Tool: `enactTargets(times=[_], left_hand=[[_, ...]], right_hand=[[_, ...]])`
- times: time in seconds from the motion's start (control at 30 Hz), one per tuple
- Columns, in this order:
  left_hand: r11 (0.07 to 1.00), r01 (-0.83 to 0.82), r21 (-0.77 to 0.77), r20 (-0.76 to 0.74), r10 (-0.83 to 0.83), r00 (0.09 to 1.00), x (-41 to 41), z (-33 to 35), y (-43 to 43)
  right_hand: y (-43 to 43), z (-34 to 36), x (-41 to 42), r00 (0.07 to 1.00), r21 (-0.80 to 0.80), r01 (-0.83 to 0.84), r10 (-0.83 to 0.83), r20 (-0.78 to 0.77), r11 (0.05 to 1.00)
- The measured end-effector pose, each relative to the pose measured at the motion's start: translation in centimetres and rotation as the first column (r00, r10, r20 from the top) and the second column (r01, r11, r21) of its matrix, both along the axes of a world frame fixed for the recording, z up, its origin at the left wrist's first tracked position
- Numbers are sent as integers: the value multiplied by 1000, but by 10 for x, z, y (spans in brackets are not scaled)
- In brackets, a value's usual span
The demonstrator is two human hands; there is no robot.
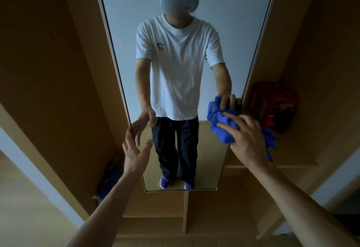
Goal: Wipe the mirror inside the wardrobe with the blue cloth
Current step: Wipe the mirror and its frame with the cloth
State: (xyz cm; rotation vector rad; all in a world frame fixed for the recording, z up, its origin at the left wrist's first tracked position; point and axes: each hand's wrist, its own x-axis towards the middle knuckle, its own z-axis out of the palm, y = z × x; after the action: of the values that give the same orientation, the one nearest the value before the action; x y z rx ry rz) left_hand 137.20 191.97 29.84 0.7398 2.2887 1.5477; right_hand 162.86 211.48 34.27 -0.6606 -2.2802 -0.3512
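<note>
Cloth place: blue cloth [222, 128] is bunched against the glass low on the mirror [120, 13], just inside its right edge; a loose tail hangs out past the palm.
Working grip: right hand [247, 137] curls its fingers over the bunch and pins it to the glass.
Other grip: left hand [134, 153] is spread and holds nothing, straight fingertips touching the mirror's left edge, thumb out over the glass.
Key relation: the mirror's long axis runs up and down. Nearly all its glass lies above and to the left of the cloth, so strokes probably need to travel that way.
Edges: the thin right frame is just beside the cloth; the bottom edge is well below.
Room: wardrobe [58, 71] panels flank both sides. A red box [272, 106] sits on the shelf [292, 161] near the cloth's right, and an overrunning stroke might catch it.
Progress: cannot tell how much is wiped.
</note>
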Motion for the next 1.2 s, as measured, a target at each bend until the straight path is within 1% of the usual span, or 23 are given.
enactTargets(times=[0.13,0.23,0.33,0.4,0.47,0.5,0.57,0.6,0.73,0.9,1.03,1.1,1.2], left_hand=[[1000,-7,0,-1,7,1000,1,-1,0],[1000,-3,9,-6,3,1000,0,-2,-1],[1000,4,21,-6,-4,1000,-1,-4,-1],[1000,7,25,-15,-6,1000,-2,-5,-1],[1000,1,23,-18,0,1000,-2,-6,-1],[1000,-2,23,-16,2,1000,-2,-6,-1],[1000,-7,27,-17,8,1000,-2,-5,-1],[1000,-7,28,-23,8,1000,-2,-4,-1],[999,11,42,-72,-8,997,-7,2,-7],[1000,20,6,-83,-19,996,-12,9,-7],[1000,17,-12,-63,-18,998,-13,9,-8],[1000,27,7,-60,-27,998,-14,11,-8],[999,32,35,-34,-31,999,-16,16,-10]], right_hand=[[12,20,3,986,-7,54,-54,-159,999],[5,2,2,986,-33,51,-55,-158,998],[-4,-22,4,991,-150,33,-52,-126,988],[-10,-29,4,985,-258,6,-51,-166,966],[-14,-29,1,938,-368,-19,-110,-327,930],[-16,-25,-2,890,-409,-36,-157,-428,912],[-18,-15,-7,783,-426,-99,-194,-591,899],[-18,-10,-11,754,-414,-123,-186,-630,902],[-22,-1,-24,766,-370,-121,-150,-625,921],[-24,-4,-36,773,-374,-40,-208,-600,927],[-26,-5,-42,750,-377,-36,-224,-622,925],[-26,-7,-45,747,-368,-28,-225,-625,929],[-30,-9,-52,774,-324,-24,-187,-604,946]])
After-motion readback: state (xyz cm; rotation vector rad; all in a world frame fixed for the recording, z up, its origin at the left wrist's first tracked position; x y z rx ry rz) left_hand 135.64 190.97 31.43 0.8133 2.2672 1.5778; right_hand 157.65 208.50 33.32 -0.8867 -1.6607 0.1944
